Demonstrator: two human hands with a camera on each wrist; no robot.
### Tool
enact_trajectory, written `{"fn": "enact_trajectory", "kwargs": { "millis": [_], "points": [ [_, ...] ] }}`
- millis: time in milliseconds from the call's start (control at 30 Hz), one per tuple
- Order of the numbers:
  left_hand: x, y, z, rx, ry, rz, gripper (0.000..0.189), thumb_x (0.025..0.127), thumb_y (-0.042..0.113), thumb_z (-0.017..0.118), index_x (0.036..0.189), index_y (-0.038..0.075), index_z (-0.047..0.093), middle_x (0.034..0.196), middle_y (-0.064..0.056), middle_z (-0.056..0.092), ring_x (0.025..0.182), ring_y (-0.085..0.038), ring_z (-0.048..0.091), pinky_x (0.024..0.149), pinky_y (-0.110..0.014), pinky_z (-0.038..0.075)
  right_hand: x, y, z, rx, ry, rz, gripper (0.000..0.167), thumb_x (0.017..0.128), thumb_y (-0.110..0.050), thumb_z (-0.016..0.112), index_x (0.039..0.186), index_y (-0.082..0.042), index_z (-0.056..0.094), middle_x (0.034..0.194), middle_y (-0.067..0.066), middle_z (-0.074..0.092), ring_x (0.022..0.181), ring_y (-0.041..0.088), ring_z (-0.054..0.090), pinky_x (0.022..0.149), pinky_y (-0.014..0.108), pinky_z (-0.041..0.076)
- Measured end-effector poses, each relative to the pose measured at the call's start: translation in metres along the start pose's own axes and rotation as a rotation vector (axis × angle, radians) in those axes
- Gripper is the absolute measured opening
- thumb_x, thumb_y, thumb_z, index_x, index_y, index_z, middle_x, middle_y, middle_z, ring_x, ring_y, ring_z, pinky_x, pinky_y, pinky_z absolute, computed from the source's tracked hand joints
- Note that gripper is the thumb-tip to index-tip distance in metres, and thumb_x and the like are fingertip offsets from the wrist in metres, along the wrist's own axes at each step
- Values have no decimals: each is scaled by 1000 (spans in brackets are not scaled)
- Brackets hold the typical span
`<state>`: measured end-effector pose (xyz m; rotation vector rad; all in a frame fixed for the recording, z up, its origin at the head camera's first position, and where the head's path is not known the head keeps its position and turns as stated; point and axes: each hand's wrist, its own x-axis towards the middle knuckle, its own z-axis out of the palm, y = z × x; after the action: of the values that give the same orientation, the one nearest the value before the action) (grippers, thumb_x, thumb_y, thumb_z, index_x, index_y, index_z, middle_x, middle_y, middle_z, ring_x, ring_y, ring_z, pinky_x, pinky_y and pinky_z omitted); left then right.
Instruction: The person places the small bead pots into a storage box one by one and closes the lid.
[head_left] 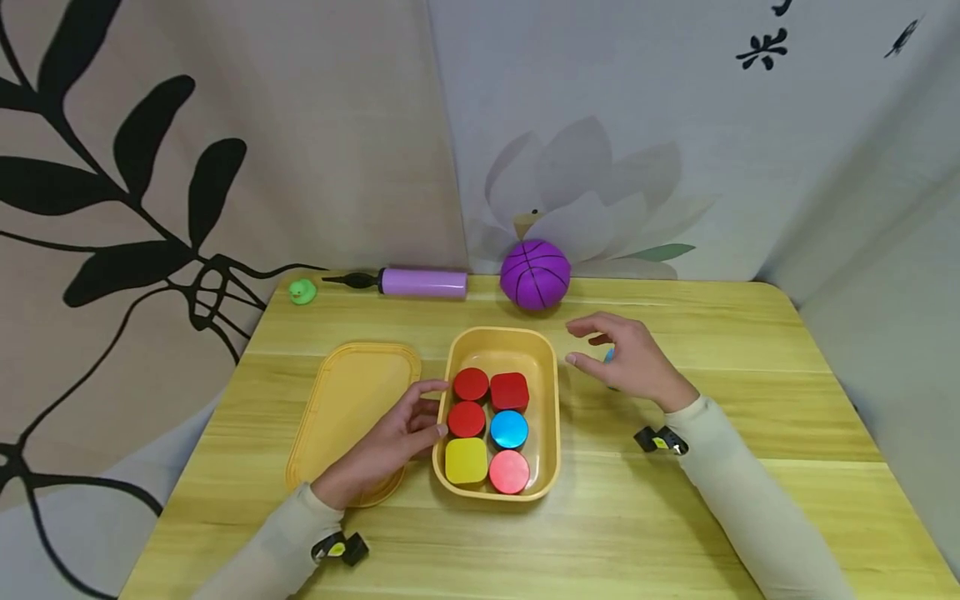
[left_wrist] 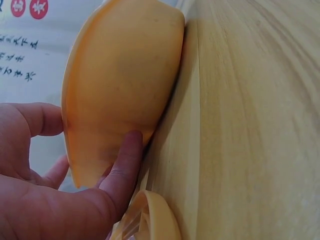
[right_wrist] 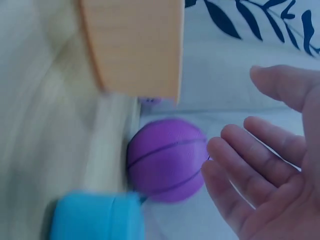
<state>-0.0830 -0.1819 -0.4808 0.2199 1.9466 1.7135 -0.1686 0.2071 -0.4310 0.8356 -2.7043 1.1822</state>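
A yellow-orange plastic box [head_left: 540, 350] stands on the table, holding several blocks: two red round ones, a red rounded square [head_left: 509, 391], a blue round one [head_left: 508, 429], a yellow square [head_left: 466, 461] and a pink round one [head_left: 509, 472]. My left hand [head_left: 390, 437] rests against the box's left side. Its fingertips touch the rim and outer wall. My right hand [head_left: 633, 358], fingers spread and holding nothing, hovers right of the box. Under it a blue block [right_wrist: 97, 215] lies on the table, mostly hidden by the hand in the head view.
A matching flat lid [head_left: 356, 392] lies left of the box, partly under my left hand. Along the back edge are a green toy duck [head_left: 302, 291], a purple hand pump [head_left: 423, 283] and a purple ball [head_left: 535, 275]. Patterned curtains [head_left: 337, 142] hang behind.
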Motion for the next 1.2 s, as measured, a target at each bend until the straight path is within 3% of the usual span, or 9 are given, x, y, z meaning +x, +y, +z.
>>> {"fn": "enact_trajectory", "kwargs": {
  "millis": [333, 533, 833, 1067, 1200],
  "points": [
    [0, 0, 0, 18, 5, -18, 61, 107, 19, 64, 159, 31, 34, 153, -19, 45, 133, -32, 56, 102, -40, 59, -27, 35, -13, 37, 61, 141, 38, 96, -24, 81, 130, -12, 71, 130, 12, 73, 120, 38, 69, 105, 53, 55],
    [0, -1, -1, 15, 4, -16, 62, 107, 19, 64, 159, 30, 34, 154, -20, 45, 133, -32, 56, 102, -40, 59, -40, 50, -16, 92, 50, 230, 41, 98, -26, 79, 134, -10, 69, 134, 16, 71, 126, 35, 66, 110, 54, 51],
    [1, 0, -1, -11, -8, 1, 62, 107, 17, 63, 160, 29, 33, 152, -21, 45, 132, -32, 56, 99, -40, 60, -55, 65, -18, 88, 0, 316, 53, 100, -29, 77, 142, -2, 61, 143, 18, 65, 133, 37, 61, 113, 56, 48],
    [1, 0, -1, -12, -6, -4, 62, 107, 16, 63, 159, 29, 34, 152, -21, 45, 132, -31, 56, 99, -39, 60, -62, 70, -21, 142, -137, 410, 81, 94, -31, 83, 158, -2, 43, 157, 23, 50, 134, 47, 60, 105, 54, 56],
    [1, 0, -1, -17, -6, -4, 61, 107, 16, 63, 159, 29, 34, 151, -21, 45, 131, -31, 56, 99, -39, 61, -63, 67, -23, 140, -161, 423, 83, 94, -30, 83, 159, -1, 41, 155, 25, 52, 131, 47, 62, 102, 54, 57]
  ]
}}
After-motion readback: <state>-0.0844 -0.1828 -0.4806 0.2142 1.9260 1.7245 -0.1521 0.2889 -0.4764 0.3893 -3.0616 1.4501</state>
